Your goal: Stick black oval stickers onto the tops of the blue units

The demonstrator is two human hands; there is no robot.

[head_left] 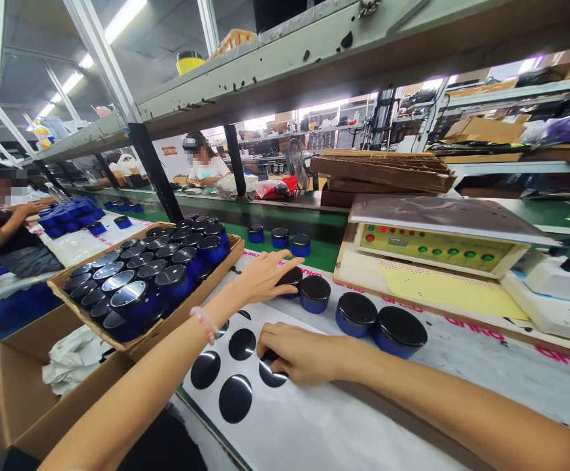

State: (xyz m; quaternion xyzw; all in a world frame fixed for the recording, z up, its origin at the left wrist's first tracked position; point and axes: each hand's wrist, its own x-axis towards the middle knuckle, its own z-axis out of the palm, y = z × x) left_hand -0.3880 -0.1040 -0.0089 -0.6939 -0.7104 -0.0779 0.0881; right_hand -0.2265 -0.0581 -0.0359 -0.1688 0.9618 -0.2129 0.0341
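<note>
Left hand point(269, 276) spread above blue cup point(291, 277); right hand point(292, 353) pinches black disc point(272, 370), nearer the wearer.

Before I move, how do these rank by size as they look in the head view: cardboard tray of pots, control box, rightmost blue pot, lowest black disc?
Largest: cardboard tray and control box, too close to rank
Next: rightmost blue pot
Smallest: lowest black disc
</note>
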